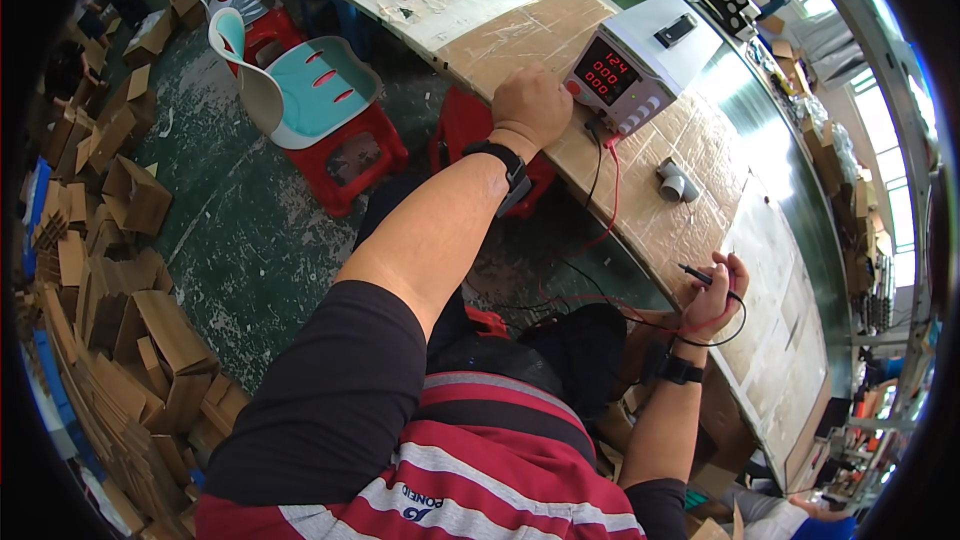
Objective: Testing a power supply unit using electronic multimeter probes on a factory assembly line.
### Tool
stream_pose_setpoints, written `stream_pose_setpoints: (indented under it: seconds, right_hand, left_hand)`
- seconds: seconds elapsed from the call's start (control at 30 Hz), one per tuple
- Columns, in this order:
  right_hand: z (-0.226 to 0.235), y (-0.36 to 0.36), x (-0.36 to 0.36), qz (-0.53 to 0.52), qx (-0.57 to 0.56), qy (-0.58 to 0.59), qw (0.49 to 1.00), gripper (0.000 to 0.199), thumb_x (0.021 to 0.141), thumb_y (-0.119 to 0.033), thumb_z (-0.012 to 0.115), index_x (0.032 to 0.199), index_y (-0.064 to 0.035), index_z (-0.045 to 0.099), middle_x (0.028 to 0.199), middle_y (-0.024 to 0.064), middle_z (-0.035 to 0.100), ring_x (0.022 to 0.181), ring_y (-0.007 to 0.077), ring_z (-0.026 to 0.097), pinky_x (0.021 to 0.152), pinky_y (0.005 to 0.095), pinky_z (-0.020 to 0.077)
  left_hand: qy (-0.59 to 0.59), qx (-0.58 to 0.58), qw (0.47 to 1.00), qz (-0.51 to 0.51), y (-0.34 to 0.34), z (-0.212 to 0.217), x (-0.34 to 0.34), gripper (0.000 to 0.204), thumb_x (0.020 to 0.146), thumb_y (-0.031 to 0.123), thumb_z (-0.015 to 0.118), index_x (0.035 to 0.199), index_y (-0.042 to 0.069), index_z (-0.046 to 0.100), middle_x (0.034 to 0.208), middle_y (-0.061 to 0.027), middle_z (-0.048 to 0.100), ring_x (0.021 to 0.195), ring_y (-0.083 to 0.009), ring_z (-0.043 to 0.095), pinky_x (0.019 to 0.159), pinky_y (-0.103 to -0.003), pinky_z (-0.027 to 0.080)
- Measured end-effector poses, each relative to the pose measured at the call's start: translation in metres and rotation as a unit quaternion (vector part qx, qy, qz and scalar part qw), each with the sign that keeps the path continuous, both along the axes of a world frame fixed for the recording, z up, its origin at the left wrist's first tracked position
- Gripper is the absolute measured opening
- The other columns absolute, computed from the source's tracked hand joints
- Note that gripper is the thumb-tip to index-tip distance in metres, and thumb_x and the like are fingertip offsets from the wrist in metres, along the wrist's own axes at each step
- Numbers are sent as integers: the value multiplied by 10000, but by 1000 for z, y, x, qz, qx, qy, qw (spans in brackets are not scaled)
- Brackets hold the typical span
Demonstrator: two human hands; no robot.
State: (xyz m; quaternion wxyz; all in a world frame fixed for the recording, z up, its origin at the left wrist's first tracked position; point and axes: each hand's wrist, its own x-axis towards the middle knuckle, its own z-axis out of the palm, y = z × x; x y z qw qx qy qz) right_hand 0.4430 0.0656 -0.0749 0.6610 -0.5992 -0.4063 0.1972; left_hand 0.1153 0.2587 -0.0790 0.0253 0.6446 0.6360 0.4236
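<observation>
My left hand (532, 105) is curled closed beside the front of a white bench power supply (655, 35), next to its red round button. Contact with the button cannot be made out, and the inside of the fist is hidden. Lit red digits show on the supply's dark display (606, 71). From its front, a red lead (617, 190) and a black lead (597, 175) run down over the table edge. My right hand (712, 298) grips a black test probe (694, 273), its tip pointing left, with red and black wires looping round the hand.
A grey pipe-like fitting (677, 183) lies on the cardboard-covered table (690, 225). Left of me stand red stools (345, 165), one topped by a turquoise and white seat (320, 90). Cardboard boxes (165, 350) pile up at the far left. A metal frame (905, 120) rises at right.
</observation>
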Motion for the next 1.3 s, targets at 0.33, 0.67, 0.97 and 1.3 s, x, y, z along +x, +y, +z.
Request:
stream_pose_setpoints:
  seconds: [0.33,0.67,0.97,1.3]
  right_hand:
    - [0,0,-1,0,1,-1,1000,291,1008,-105,526,1287,-24,548,1158,144,687,761,110,621,603,220,477]
    - [-4,0,6,12,4,-7,1000,295,1009,-114,536,1291,-29,551,1160,132,687,784,113,630,624,226,483]
    - [-5,-2,6,21,-3,-9,1000,332,994,-138,551,1308,-31,550,1183,116,681,839,110,643,653,223,488]
    - [-2,-4,1,2,9,-17,1000,318,997,-125,545,1301,-31,552,1157,116,680,821,122,635,665,237,489]
  left_hand:
    - [-18,15,1000,3,0,-2,0,213,856,234,623,806,53,723,949,-173,705,918,-378,692,811,-489,574]
    - [-16,35,999,5,2,-5,1,183,855,215,636,801,55,706,898,-173,679,866,-391,675,769,-505,558]
    - [-43,58,997,6,1,-6,-1,205,851,225,635,763,51,700,882,-195,678,856,-412,676,769,-519,555]
    - [-4,48,999,3,1,1,3,181,871,226,643,824,59,695,869,-193,689,830,-428,673,739,-524,547]
